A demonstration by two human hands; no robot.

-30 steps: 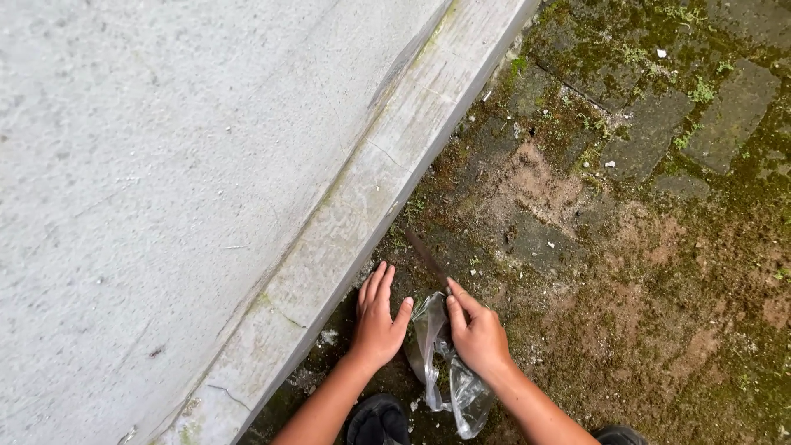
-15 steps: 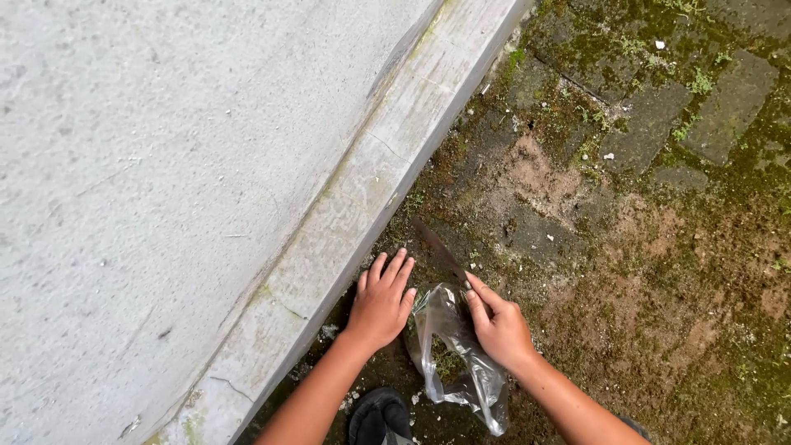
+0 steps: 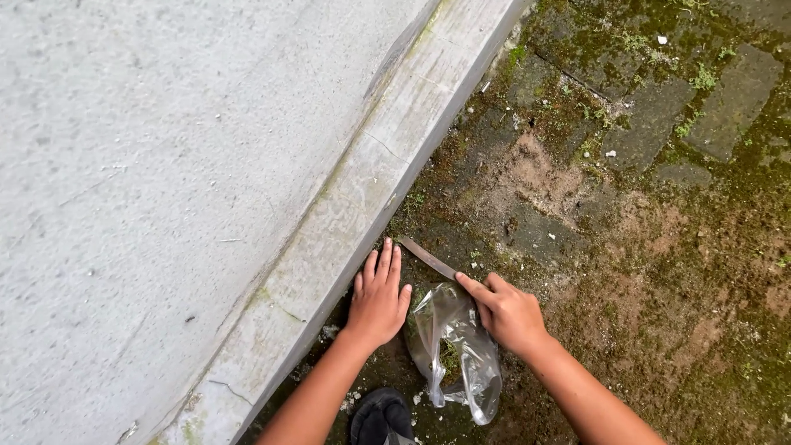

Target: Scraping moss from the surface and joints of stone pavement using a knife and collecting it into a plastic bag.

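From the head camera, the person crouches at the foot of a pale concrete curb (image 3: 354, 214). The left hand (image 3: 379, 298) lies flat on the mossy ground beside the curb, fingers together and pointing up along it. The right hand (image 3: 507, 311) grips a narrow flat blade (image 3: 428, 258), forefinger laid along it, the tip resting on the dirt. Between the hands sits a crumpled clear plastic bag (image 3: 457, 354) with some green bits inside. Since a second ago the blade has come into view, angled toward the curb, and the bag has sagged lower toward a dark shoe (image 3: 379, 416). Moss-covered paving stones (image 3: 651, 124) spread beyond.
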